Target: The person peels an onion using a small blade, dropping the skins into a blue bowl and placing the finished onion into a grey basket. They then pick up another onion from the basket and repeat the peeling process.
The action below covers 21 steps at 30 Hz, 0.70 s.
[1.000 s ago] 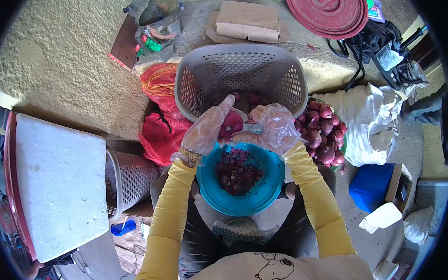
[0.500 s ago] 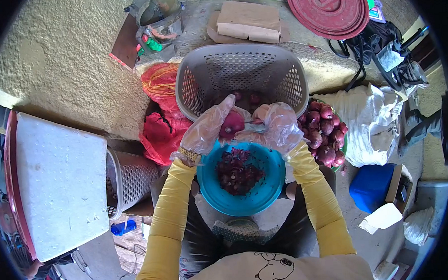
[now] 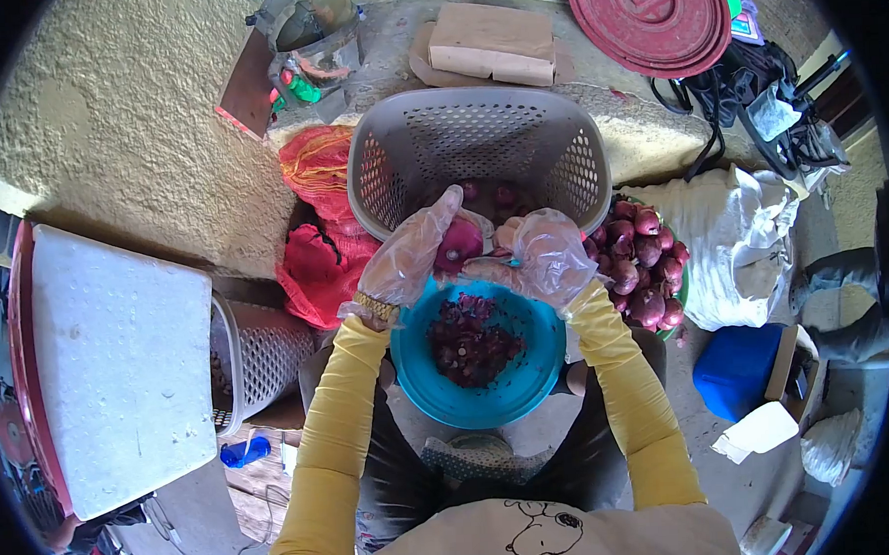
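Note:
My left hand point(image 3: 409, 254), in a clear plastic glove, is closed around a red onion point(image 3: 460, 243) above the near side of the grey basket. My right hand point(image 3: 546, 255), gloved the same way, is closed close beside the onion. It grips what looks like a small knife point(image 3: 494, 252), mostly hidden by the fingers. Below both hands sits a turquoise basin point(image 3: 478, 411) with dark red onion skins and trimmings point(image 3: 472, 348) in it. The perforated grey basket point(image 3: 477, 117) beyond my hands holds a few onions at its bottom.
Unpeeled-looking red onions point(image 3: 644, 254) are heaped in a green-rimmed container at right, beside a white sack point(image 3: 740, 240). A red mesh bag point(image 3: 326, 253), a white perforated basket point(image 3: 269, 350) and a foam lid point(image 3: 126, 366) lie left. A person's leg point(image 3: 846, 278) shows far right.
My right hand has turned slightly and its fingers have moved, so less of the knife shows. My left hand keeps the onion in nearly the same place. The person's leg at far right has shifted.

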Each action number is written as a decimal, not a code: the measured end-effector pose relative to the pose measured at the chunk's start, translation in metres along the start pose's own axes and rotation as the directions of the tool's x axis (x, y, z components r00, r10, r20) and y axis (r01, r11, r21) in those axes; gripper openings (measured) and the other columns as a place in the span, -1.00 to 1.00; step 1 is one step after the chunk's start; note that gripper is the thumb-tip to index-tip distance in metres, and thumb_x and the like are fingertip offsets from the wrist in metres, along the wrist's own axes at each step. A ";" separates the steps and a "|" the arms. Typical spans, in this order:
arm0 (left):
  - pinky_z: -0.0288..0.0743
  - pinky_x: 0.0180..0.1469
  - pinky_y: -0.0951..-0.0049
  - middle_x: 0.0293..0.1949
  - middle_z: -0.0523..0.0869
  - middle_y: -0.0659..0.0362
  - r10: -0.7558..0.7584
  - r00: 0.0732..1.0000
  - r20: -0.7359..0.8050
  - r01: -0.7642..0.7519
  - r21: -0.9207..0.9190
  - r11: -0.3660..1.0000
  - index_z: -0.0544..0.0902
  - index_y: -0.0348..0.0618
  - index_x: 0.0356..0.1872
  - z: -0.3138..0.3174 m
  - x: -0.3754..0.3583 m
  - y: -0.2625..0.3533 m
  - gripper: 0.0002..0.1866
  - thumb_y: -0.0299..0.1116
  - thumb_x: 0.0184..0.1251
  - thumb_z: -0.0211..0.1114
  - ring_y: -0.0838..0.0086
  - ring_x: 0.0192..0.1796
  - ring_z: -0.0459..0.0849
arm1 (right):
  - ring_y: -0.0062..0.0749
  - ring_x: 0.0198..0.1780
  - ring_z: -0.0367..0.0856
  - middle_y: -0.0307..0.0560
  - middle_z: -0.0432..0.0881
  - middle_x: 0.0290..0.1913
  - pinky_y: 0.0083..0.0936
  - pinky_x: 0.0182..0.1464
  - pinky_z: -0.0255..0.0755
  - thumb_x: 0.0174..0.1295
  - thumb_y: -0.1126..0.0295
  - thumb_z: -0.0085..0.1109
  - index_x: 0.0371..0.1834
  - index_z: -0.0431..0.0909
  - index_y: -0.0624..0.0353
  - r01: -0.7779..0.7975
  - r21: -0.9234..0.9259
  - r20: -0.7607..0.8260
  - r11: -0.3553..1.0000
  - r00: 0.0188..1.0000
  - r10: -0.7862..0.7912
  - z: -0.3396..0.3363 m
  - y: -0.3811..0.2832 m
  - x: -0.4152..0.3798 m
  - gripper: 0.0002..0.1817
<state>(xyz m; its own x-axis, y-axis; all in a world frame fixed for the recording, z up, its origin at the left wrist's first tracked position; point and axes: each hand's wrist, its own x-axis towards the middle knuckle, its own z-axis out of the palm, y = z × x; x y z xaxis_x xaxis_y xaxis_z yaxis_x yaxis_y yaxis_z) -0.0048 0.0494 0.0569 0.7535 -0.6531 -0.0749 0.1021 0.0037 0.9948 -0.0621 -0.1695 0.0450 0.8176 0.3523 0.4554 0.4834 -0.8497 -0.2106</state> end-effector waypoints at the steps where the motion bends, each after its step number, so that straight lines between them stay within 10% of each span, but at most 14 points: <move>1: 0.61 -0.09 0.52 -0.12 0.79 0.10 0.000 1.000 0.000 0.000 0.000 1.000 0.71 -0.31 0.08 0.000 0.001 -0.001 -0.36 0.11 0.79 -0.14 0.51 -0.17 0.72 | -0.03 -0.44 0.69 -0.08 0.61 -0.54 -0.14 -0.31 0.55 0.03 -0.44 0.43 -0.38 0.73 0.02 0.000 0.000 0.000 1.000 1.000 0.000 0.000 0.000 -0.001 -0.33; 4: 0.62 0.01 0.48 -0.09 0.79 0.06 0.026 0.999 0.020 -0.026 -0.024 0.999 0.69 -0.35 0.09 -0.005 0.004 -0.015 -0.36 0.09 0.79 -0.14 0.47 -0.11 0.73 | -0.01 -0.41 0.70 -0.07 0.62 -0.51 -0.13 -0.28 0.56 0.02 -0.47 0.41 -0.38 0.71 0.05 -0.029 0.065 0.074 0.997 0.997 0.024 -0.005 0.000 0.000 -0.29; 6: 0.60 0.16 0.31 0.01 0.74 -0.03 0.267 0.954 0.138 -0.294 0.245 0.924 0.25 -0.21 0.63 -0.018 0.005 -0.035 -0.45 -0.37 0.73 0.04 0.21 -0.08 0.70 | 0.01 -0.40 0.70 -0.06 0.62 -0.50 -0.13 -0.26 0.58 0.00 -0.50 0.40 -0.42 0.66 0.07 -0.101 0.022 0.054 0.995 0.994 0.099 -0.008 0.000 -0.001 -0.26; 12: 0.65 0.12 0.16 0.06 0.72 -0.06 0.413 0.864 0.287 -0.503 0.517 0.693 0.10 -0.04 0.71 -0.028 0.009 -0.056 -0.18 -0.64 0.47 0.17 0.06 -0.02 0.72 | 0.00 -0.44 0.64 -0.07 0.60 -0.54 -0.14 -0.30 0.48 -0.16 -0.37 0.61 -0.47 0.63 0.10 -0.071 0.067 -0.073 0.995 0.994 0.075 -0.008 -0.004 0.001 -0.29; 19: 0.67 0.10 0.18 0.09 0.71 -0.07 0.198 0.958 0.207 -0.283 0.569 0.772 0.14 -0.14 0.68 -0.025 0.002 -0.049 -0.24 -0.68 0.49 0.11 0.07 -0.03 0.72 | -0.02 -0.46 0.64 -0.10 0.60 -0.57 -0.17 -0.31 0.49 -0.11 -0.31 0.62 -0.47 0.66 0.12 -0.043 0.125 -0.086 0.991 0.995 0.054 -0.004 -0.006 0.000 -0.34; 21: 0.64 0.05 0.31 -0.02 0.74 0.02 0.164 0.983 0.081 -0.183 0.464 0.867 0.38 -0.20 0.43 -0.021 0.005 -0.046 -0.54 -0.31 0.59 0.01 0.25 -0.07 0.72 | -0.02 -0.46 0.66 -0.09 0.62 -0.57 -0.18 -0.31 0.52 -0.08 -0.31 0.61 -0.49 0.67 0.13 -0.048 0.072 0.065 0.996 0.997 0.044 -0.004 -0.003 -0.002 -0.35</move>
<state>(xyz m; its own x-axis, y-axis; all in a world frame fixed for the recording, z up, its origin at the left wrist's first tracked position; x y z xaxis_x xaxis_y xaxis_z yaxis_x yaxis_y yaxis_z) 0.0082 0.0618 0.0095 0.7051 -0.7027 0.0952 -0.3506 -0.2287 0.9082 -0.0668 -0.1690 0.0483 0.8565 0.3394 0.3888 0.4645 -0.8354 -0.2939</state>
